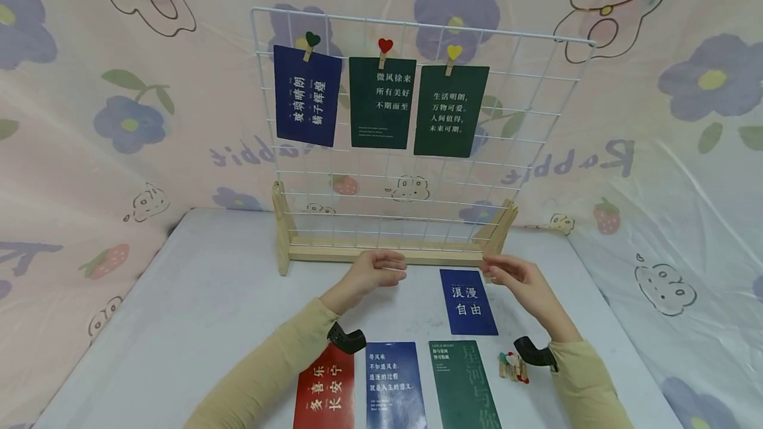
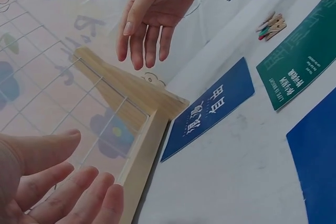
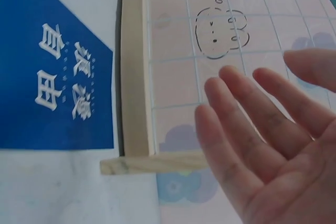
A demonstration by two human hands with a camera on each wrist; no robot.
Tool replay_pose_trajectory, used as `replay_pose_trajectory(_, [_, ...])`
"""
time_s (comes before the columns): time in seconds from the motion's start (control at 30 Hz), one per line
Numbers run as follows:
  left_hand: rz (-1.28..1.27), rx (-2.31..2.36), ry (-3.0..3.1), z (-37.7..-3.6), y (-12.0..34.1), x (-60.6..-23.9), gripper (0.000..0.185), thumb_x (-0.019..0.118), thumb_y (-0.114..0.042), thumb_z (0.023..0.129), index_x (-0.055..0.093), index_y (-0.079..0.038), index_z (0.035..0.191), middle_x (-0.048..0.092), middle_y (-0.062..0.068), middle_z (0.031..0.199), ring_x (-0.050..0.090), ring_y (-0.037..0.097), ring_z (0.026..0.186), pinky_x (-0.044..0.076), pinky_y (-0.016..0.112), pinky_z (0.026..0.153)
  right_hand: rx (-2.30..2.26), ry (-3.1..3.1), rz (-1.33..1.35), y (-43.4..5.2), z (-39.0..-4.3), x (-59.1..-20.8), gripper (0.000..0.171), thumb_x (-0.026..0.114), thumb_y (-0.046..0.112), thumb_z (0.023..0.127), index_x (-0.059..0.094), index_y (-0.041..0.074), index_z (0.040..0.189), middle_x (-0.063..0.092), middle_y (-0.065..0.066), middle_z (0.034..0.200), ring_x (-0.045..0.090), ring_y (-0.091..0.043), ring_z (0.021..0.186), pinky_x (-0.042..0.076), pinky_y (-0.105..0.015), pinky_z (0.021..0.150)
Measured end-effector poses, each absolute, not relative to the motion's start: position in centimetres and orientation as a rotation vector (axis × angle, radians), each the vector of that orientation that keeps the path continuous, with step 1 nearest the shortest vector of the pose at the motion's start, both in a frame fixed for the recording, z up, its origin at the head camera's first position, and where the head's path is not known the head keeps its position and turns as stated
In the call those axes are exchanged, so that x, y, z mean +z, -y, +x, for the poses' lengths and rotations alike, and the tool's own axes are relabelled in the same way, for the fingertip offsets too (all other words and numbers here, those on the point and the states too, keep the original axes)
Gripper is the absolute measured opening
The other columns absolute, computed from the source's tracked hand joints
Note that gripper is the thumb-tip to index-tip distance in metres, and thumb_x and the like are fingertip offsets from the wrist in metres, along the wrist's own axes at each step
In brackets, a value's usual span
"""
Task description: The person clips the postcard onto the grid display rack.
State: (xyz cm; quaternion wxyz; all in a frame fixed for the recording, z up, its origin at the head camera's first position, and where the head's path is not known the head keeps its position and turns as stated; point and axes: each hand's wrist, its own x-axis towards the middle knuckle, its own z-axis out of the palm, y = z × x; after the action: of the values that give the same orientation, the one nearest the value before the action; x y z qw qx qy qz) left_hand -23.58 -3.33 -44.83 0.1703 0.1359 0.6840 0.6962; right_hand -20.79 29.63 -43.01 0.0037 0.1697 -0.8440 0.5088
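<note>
Both hands, left hand (image 1: 377,269) and right hand (image 1: 514,277), hover empty with relaxed fingers before the wire grid's wooden base (image 1: 381,253), seemingly not touching it.

A white wire grid panel (image 1: 417,171) stands upright in a pale wooden base (image 1: 387,253) at the back of the table, three cards clipped along its top. A blue card with white characters (image 1: 467,301) lies flat just before the base's right end.
</note>
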Motion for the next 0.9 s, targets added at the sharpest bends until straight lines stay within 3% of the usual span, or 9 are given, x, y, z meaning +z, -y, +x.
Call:
replay_pose_trajectory(0.17, [0.335, 1.957, -1.902, -23.8, 2.7, -46.0, 0.041, 0.071, -0.004, 0.086, 0.058, 0.002, 0.124, 0.061, 0.024, 0.118, 0.066, 0.028, 0.098, 0.055, 0.038, 0.083, 1.581, 2.712, 0.495, -30.3, -20.4, -43.9, 0.035, 0.051, 0.019, 0.101, 0.054, -0.003, 0.128, 0.062, -0.022, 0.117, 0.063, -0.024, 0.102, 0.052, -0.023, 0.082])
replay_pose_trajectory(0.33, [0.317, 1.953, -1.798, -23.5, 2.0, -46.5, 0.043, 0.067, 0.001, 0.087, 0.053, 0.008, 0.127, 0.058, 0.030, 0.120, 0.062, 0.036, 0.105, 0.053, 0.042, 0.087, 1.621, 2.798, 0.479, -31.1, -19.7, -44.4, 0.038, 0.052, 0.021, 0.100, 0.053, -0.004, 0.129, 0.063, -0.021, 0.116, 0.064, -0.024, 0.101, 0.054, -0.030, 0.083])
replay_pose_trajectory(0.6, [0.262, 1.909, -1.697, -23.1, 0.1, -47.4, 0.045, 0.066, -0.001, 0.088, 0.050, 0.012, 0.128, 0.061, 0.028, 0.116, 0.061, 0.039, 0.107, 0.050, 0.044, 0.092, 1.667, 2.953, 0.366, -33.7, -18.1, -44.9, 0.044, 0.051, 0.025, 0.101, 0.051, -0.008, 0.130, 0.063, -0.023, 0.114, 0.063, -0.029, 0.104, 0.054, -0.028, 0.083])
replay_pose_trajectory(0.9, [0.138, 1.908, -1.603, -22.6, -1.9, -48.9, 0.039, 0.063, 0.001, 0.089, 0.053, 0.013, 0.124, 0.063, 0.027, 0.113, 0.064, 0.033, 0.102, 0.053, 0.040, 0.088, 1.755, 3.046, 0.273, -35.6, -16.5, -46.3, 0.044, 0.050, 0.027, 0.101, 0.052, -0.009, 0.127, 0.064, -0.021, 0.113, 0.062, -0.028, 0.102, 0.054, -0.031, 0.083])
